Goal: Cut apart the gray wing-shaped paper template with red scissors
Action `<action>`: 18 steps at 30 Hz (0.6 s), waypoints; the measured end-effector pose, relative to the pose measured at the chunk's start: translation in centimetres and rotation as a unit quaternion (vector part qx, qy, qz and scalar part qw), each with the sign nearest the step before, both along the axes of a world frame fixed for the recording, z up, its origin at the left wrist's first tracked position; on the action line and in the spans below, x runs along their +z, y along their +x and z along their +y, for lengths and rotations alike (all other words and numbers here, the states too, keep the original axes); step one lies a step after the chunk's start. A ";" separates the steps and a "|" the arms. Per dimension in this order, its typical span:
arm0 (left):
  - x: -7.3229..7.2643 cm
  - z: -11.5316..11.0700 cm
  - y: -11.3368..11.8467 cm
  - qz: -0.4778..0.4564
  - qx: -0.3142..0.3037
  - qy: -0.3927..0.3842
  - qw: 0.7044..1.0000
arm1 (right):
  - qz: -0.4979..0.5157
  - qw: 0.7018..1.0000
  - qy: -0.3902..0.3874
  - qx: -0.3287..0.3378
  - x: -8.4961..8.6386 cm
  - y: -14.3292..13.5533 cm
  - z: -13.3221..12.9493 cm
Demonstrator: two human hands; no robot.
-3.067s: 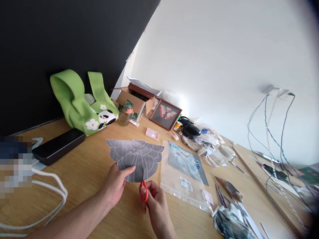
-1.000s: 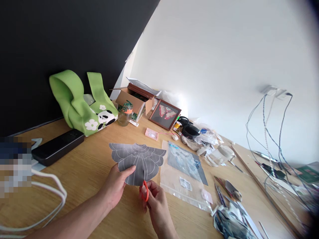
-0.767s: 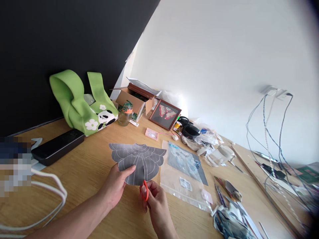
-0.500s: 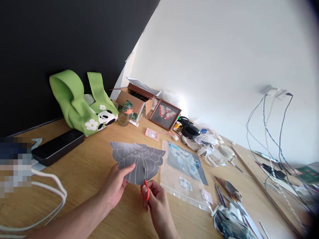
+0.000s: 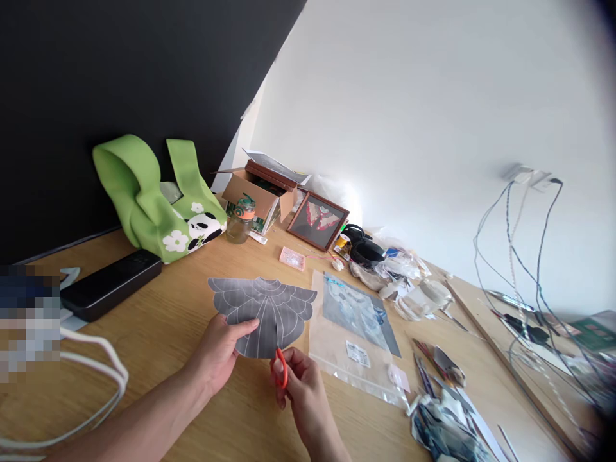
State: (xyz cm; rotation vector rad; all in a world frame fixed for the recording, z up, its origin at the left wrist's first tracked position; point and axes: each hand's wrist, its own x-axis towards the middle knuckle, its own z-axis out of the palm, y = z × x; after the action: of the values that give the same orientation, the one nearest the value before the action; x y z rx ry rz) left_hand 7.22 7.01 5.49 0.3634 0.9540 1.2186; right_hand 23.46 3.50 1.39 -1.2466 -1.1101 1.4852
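Observation:
A grey paper cutout (image 5: 262, 308) with white petal-like lines and a scalloped edge is held above the wooden desk. My left hand (image 5: 224, 350) pinches its lower left part, thumb on top and fingers underneath. Orange-handled scissors (image 5: 282, 368) are in my right hand (image 5: 301, 378), with fingers in and around the handles. The blades meet the lower edge of the paper, right of its middle, and are mostly hidden. Just right of the paper lies a clear plastic bag (image 5: 332, 343) with a blue-grey sheet inside.
A green panda bag (image 5: 158, 218), black case (image 5: 113, 282), glass bottle (image 5: 240, 224) and cardboard box (image 5: 257, 192) stand behind. A framed butterfly (image 5: 317, 220) leans near a pink tray (image 5: 292, 258). Tools and a crumpled cloth (image 5: 445, 427) lie right; white cable (image 5: 113, 359) loops left.
The paper and my left hand have shifted slightly left, and the paper's tilt has changed a little. The scissors remain at its lower edge.

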 end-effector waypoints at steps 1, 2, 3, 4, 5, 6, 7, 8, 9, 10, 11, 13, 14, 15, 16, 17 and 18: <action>0.1 0.0 0.0 0.000 0.000 -0.003 1.000 | 0.012 1.000 -0.006 0.003 0.0 0.0 0.0; 0.2 0.0 0.0 -0.002 -0.005 -0.004 1.000 | 0.022 1.000 -0.011 0.005 0.1 -0.1 0.0; 0.2 0.0 0.0 -0.005 -0.012 -0.001 1.000 | 0.031 0.999 -0.015 0.005 0.0 -0.1 0.0; 0.2 -0.1 0.0 -0.007 -0.018 0.002 1.000 | 0.038 0.999 -0.018 0.004 0.0 -0.1 0.1; 0.2 -0.1 0.0 -0.008 -0.020 0.003 1.000 | 0.044 0.999 -0.019 0.004 0.0 -0.2 0.1; 0.2 -0.1 0.0 -0.007 -0.016 0.004 1.000 | 0.051 0.998 -0.020 0.005 0.0 -0.2 0.1; 0.2 -0.2 0.1 -0.005 -0.010 0.002 1.000 | 0.057 0.998 -0.021 0.005 0.0 -0.2 0.0; 0.3 -0.2 0.1 -0.003 -0.004 -0.001 1.000 | 0.062 0.998 -0.021 0.004 0.0 -0.2 0.0; 0.3 -0.3 0.1 -0.002 -0.003 -0.002 1.000 | 0.066 0.998 -0.021 0.003 0.0 -0.3 0.0; 0.3 -0.3 0.1 -0.001 -0.004 -0.003 1.000 | 0.069 0.997 -0.021 0.002 0.0 -0.3 0.0; 0.4 -0.4 0.2 0.000 -0.008 -0.002 1.000 | 0.070 0.997 -0.021 0.001 0.0 -0.2 0.0; 0.5 -0.4 0.2 0.001 -0.016 0.002 1.000 | 0.071 0.997 -0.020 -0.001 0.1 -0.2 0.0; 0.5 -0.4 0.2 0.002 -0.015 0.004 1.000 | 0.070 0.997 -0.020 0.000 0.1 -0.2 0.0; 0.5 -0.5 0.3 0.003 -0.013 0.005 1.000 | 0.069 0.997 -0.019 0.001 0.1 -0.2 0.0; 0.5 -0.4 0.3 0.002 -0.012 0.005 1.000 | 0.068 0.998 -0.018 0.001 0.1 -0.2 0.0; 0.4 -0.4 0.3 0.002 -0.009 0.005 1.000 | 0.066 0.998 -0.016 0.001 0.1 -0.2 0.1; 0.3 -0.4 0.3 0.002 -0.006 0.004 1.000 | 0.065 0.998 -0.014 0.001 0.0 -0.2 0.1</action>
State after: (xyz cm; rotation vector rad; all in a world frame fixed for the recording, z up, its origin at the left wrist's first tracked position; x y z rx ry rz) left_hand 7.50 6.62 5.76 0.3769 0.9499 1.2120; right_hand 23.28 3.56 1.43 -1.1503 -1.0069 1.5647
